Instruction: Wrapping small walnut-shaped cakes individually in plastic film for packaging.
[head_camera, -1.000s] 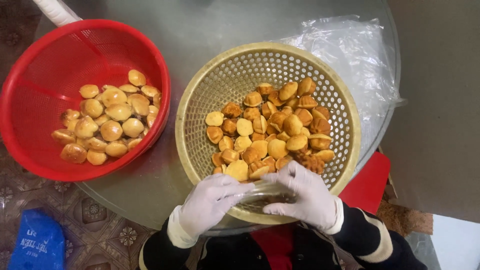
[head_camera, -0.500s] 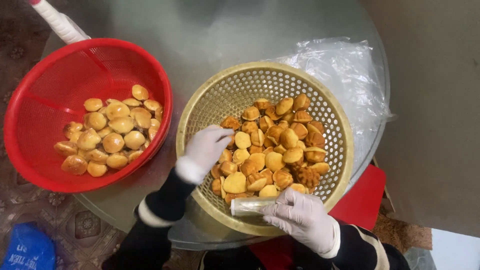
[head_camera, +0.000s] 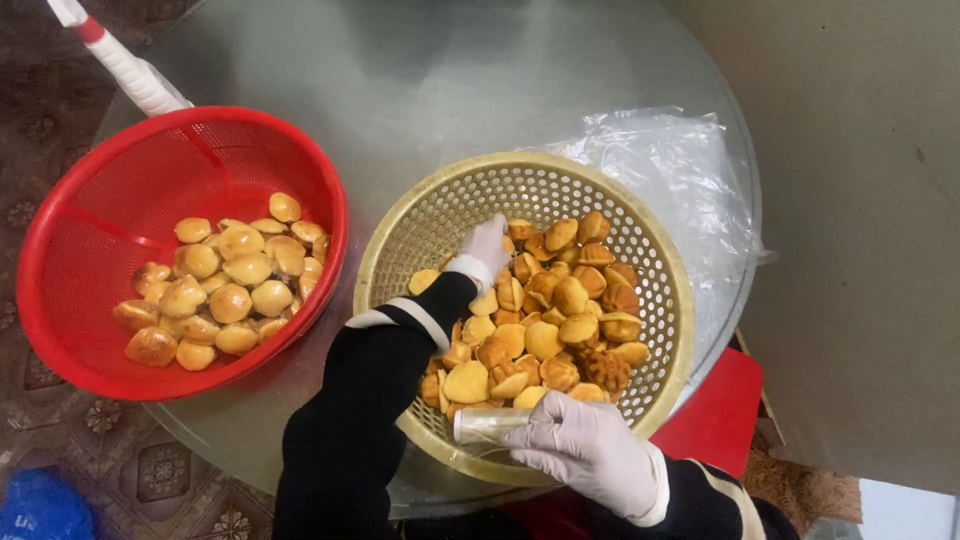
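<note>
reaching among cakes (head_camera: 545, 330), left hand (head_camera: 487, 243) grip unclear; right hand (head_camera: 590, 448) clasps small roll (head_camera: 490, 425).

Left hand (head_camera: 487, 247) fingertips buried among cakes (head_camera: 560, 320), grip unreadable. Left sleeve (head_camera: 360, 420) covers near-left basket (head_camera: 420, 230) wall and cakes under it, runs off bottom edge. Right hand (head_camera: 590, 450) wraps one end of clear roll (head_camera: 490, 424); contents too small to tell. White handle (head_camera: 120, 65) cut off at top-left. Blue object (head_camera: 40, 505) cropped at corner, blurred. Plastic bag (head_camera: 680, 180) partly under basket.
</note>
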